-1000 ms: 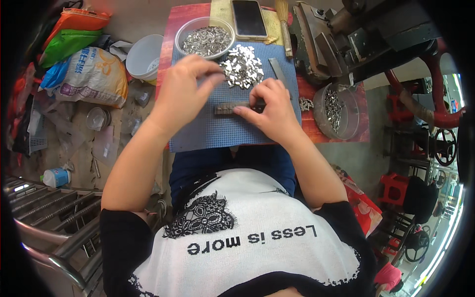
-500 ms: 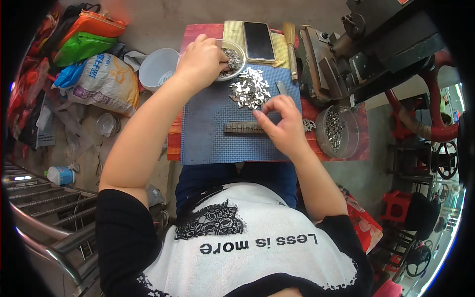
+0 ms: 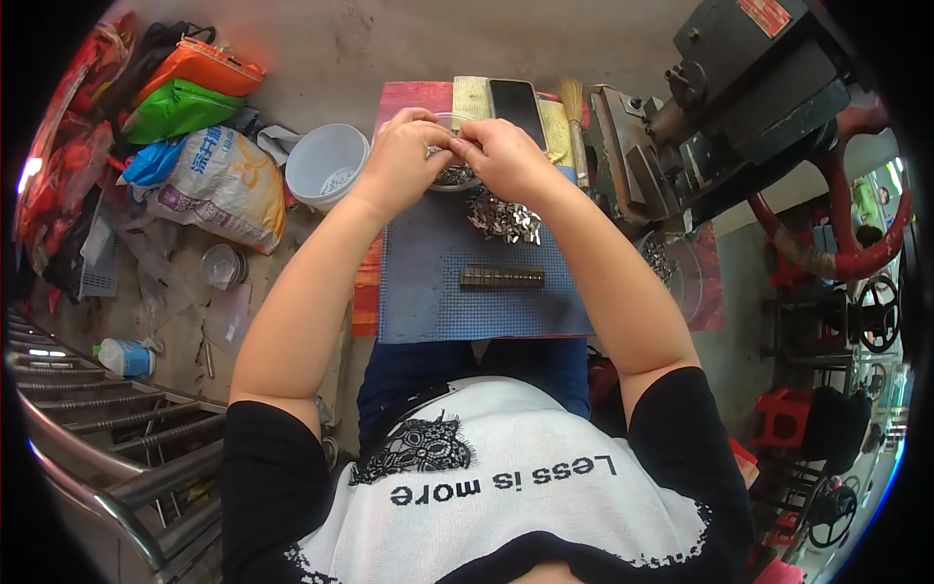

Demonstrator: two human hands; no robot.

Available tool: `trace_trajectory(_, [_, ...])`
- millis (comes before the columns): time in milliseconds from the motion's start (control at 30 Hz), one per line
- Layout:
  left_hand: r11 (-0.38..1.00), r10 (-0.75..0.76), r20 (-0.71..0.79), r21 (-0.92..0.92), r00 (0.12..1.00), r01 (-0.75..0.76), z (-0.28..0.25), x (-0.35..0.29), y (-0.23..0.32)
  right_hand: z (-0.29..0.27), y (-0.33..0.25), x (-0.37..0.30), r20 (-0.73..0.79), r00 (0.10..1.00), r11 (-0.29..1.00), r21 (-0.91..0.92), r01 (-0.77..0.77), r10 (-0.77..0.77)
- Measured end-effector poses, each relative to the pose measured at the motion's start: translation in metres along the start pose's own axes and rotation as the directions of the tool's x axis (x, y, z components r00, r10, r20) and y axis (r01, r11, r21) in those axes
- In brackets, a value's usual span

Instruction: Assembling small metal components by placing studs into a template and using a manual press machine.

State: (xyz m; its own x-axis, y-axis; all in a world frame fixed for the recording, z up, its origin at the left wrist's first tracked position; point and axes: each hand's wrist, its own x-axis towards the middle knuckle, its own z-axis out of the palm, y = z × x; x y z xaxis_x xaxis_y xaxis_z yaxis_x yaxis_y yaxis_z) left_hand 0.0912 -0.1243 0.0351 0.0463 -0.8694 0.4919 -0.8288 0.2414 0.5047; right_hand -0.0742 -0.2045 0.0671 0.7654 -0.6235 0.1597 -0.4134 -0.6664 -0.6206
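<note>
My left hand point(image 3: 401, 164) and my right hand point(image 3: 506, 158) meet over a small pale bowl point(image 3: 451, 119) of small metal pieces point(image 3: 453, 176). Both hands have thumb and fingers pinched together at nearly the same spot. Whatever is between the fingertips is too small or hidden to make out. Just below my right hand, a heap of short shiny metal pieces point(image 3: 506, 220) lies on the blue ribbed mat point(image 3: 418, 282). Closer to me, a dark notched metal bar point(image 3: 502, 278) rests on the mat, touched by neither hand.
A phone point(image 3: 517, 105) lies on a yellow cloth at the back, beside a brush point(image 3: 574, 122). A white bucket point(image 3: 327, 161) stands at the left. Heavy machinery point(image 3: 749, 107) rises at the right. My right forearm partly covers a clear tub point(image 3: 686, 277) of metal pieces.
My right hand has moved from beside the metal bar up to the bowl. My left hand has lifted out of the pieces and meets it there. The whole view has shifted slightly.
</note>
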Motion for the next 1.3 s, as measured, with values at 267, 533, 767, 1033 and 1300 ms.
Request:
trace_trajectory(267, [0.957,-0.227,0.073,-0.167,0.971,0.236,-0.008,-0.001,0.000,0.005,0.010,0.009,-0.089,0.957,0.956,-0.126,0.264,-0.275])
trace_trajectory(533, [0.995,-0.057,0.026,-0.085,0.998,0.059,-0.011,-0.003,-0.002,-0.013,-0.008,0.011,0.114,0.985,0.988,-0.076,0.136,-0.127])
trace_trajectory(767, [0.930,-0.165,0.013,-0.329,0.986,0.161,-0.011,-0.005,-0.003,-0.009,-0.001,0.016,0.127,0.985,0.982,0.133,-0.131,0.115])
trace_trajectory(1033, [0.932,-0.202,-0.036,-0.314,0.979,0.180,-0.007,-0.006,-0.004,0.000,-0.004,0.016,-0.026,0.966,0.836,0.508,-0.209,0.257])
trace_trajectory(1300, [0.975,-0.151,-0.161,0.136,0.975,0.173,-0.004,-0.006,0.009,0.002,-0.001,0.017,0.003,0.972,0.842,0.499,-0.206,0.236])
